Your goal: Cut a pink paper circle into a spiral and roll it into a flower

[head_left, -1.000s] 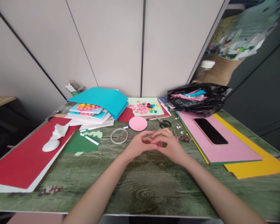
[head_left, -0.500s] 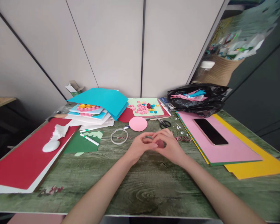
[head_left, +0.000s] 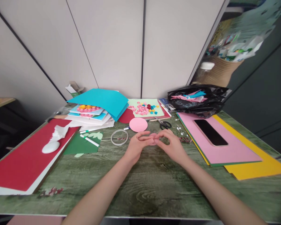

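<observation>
Above the middle of the table, my left hand and my right hand meet at the fingertips, both closed in a pinch. Between them is a small pink piece, apparently paper; the fingers cover much of it, so its exact shape is unclear. Just beyond lies a flat pink paper circle. A roll of clear tape rests to the left of my left hand. Black-handled scissors lie behind my right hand. Farther back, several small pink, red, yellow and blue paper pieces sit on a pale green sheet.
Blue card tops a paper stack at the back left. Red card and green paper with a white marker lie left. A phone rests on pink card at right, before a black bag.
My hands have drawn slightly apart and turned, with the fingertips still meeting. The small piece has shifted a little left and up, and now shows lighter pink between the fingertips.
</observation>
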A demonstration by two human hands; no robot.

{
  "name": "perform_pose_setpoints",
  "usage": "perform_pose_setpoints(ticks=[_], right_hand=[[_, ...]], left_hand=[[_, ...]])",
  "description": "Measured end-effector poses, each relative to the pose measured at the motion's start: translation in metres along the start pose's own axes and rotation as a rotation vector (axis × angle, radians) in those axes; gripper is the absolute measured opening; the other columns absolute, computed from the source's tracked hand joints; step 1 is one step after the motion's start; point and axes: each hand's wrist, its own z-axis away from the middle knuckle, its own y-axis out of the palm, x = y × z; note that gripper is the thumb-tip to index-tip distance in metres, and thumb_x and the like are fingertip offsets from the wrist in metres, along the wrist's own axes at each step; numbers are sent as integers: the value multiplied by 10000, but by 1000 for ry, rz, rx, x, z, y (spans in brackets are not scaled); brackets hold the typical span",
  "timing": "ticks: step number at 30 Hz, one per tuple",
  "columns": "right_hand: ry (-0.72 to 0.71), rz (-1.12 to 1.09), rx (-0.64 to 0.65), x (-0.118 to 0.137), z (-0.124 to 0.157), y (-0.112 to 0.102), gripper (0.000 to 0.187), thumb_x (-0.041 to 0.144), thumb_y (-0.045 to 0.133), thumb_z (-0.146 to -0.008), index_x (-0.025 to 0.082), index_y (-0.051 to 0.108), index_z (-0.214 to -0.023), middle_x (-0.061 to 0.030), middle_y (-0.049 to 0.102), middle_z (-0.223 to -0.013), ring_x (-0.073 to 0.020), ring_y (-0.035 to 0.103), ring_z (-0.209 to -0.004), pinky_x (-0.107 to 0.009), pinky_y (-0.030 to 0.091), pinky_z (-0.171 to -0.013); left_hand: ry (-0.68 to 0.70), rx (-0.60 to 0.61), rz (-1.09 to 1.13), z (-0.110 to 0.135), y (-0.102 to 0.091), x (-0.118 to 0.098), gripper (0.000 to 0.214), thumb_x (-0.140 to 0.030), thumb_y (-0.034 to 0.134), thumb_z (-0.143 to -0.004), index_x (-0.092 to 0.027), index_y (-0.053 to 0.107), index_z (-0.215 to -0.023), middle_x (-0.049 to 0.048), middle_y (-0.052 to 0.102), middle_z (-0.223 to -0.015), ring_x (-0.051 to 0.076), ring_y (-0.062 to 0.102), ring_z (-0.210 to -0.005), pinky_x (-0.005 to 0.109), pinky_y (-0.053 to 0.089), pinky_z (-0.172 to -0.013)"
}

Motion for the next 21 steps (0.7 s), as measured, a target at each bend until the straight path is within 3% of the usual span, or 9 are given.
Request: perform_pose_setpoints(ticks=[5, 12, 17, 21], right_hand=[[15, 24, 2, 0, 0, -1, 48, 267, 615, -796, 224, 628, -782, -21, 647, -821, -196, 549, -830, -362, 416, -768], [22, 40, 35, -2, -1, -2, 74, 286, 626, -791, 228, 671, -784, -29, 670, -812, -195, 555, -818, -354, 407, -760], [9, 11, 80, -2, 0, -2, 76, 254, 620, -796, 238, 692, -815, -22, 679, -828, -190, 558, -825, -344, 407, -759], [22, 20, 53, -1, -1, -1, 77, 259, 621, -794, 231, 693, -798, -22, 676, -802, -188, 556, -811, -339, 406, -751]], left_hand=[[105, -2, -93, 2, 4, -1, 513, -148, 802, -543, -130, 602, -1016, 81, 737, -807, 247, 642, -990, 384, 452, -920], [193, -14, -217, -1, 2, 1, 560, -157, 798, -534, -151, 588, -1053, 76, 735, -824, 264, 654, -960, 380, 513, -837], [215, -5, -292, -4, -3, 3, 567, -152, 798, -523, -154, 595, -1053, 67, 728, -824, 232, 687, -787, 345, 547, -716], [191, -11, -286, -3, -2, 3, 499, -160, 793, -534, -147, 626, -1004, 71, 728, -837, 197, 681, -732, 326, 539, -721]])
